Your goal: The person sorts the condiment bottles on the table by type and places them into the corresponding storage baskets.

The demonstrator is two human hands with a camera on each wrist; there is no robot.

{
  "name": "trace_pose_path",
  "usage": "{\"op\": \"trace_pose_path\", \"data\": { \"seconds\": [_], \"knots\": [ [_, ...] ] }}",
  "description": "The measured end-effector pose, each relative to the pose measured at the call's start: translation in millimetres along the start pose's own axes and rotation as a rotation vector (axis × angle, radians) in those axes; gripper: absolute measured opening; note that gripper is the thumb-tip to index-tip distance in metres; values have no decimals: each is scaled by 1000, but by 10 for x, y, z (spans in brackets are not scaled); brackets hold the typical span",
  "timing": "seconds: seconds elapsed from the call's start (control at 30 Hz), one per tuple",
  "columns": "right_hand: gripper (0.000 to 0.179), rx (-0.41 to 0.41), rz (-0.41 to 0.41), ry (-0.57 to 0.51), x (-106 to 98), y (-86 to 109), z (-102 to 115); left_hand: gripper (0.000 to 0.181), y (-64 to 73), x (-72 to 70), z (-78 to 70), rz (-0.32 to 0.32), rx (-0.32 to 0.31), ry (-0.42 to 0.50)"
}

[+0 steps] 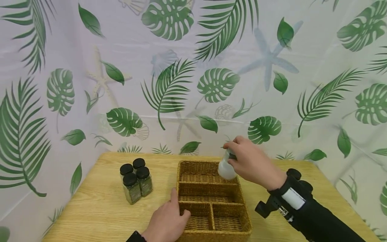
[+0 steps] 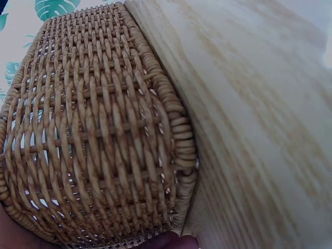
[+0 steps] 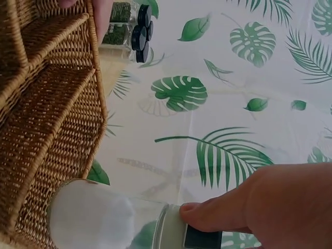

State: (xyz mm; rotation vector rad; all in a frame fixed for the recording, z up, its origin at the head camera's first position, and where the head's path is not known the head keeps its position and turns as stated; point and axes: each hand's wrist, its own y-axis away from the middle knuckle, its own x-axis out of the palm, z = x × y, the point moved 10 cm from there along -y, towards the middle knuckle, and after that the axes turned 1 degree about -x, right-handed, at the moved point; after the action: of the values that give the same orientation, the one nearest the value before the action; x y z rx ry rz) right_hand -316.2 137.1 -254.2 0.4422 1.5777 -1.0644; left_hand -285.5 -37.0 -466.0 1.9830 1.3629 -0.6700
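A brown wicker basket (image 1: 245, 215) divided into several compartments stands on the table. At its front left my left hand (image 1: 169, 215) holds the side, thumb over the rim and index finger stretched along the outer wall. The left wrist view shows the woven wall (image 2: 93, 119) up close, with fingertips (image 2: 166, 241) at its lower edge. Above the right end of the back compartment, my right hand (image 1: 252, 163) grips a glass jar of white contents (image 1: 226, 168) by its neck and lid. The jar (image 3: 98, 215) tilts, its rounded bottom pointing down toward the compartment.
Left of the basket stand several square glass jars (image 1: 133, 191) with black lids and green dried contents. Black round lids (image 1: 294, 173) show behind my right wrist. A leaf-patterned cloth (image 1: 187, 101) hangs along the back of the wooden table (image 1: 90, 208).
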Motion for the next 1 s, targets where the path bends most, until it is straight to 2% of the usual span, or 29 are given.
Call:
{"op": "trace_pose_path", "data": {
  "seconds": [0.4,0.67,1.0],
  "knots": [
    [30,10,150,-46,527,-371,123,85,-24,-6,18,-10,-5,-4],
    [29,-5,204,-89,809,-491,165,84,-31,-10,13,-12,-10,1],
    [32,-40,288,-44,1160,-592,285,85,-51,18,58,-10,-48,-6]
  ]
}}
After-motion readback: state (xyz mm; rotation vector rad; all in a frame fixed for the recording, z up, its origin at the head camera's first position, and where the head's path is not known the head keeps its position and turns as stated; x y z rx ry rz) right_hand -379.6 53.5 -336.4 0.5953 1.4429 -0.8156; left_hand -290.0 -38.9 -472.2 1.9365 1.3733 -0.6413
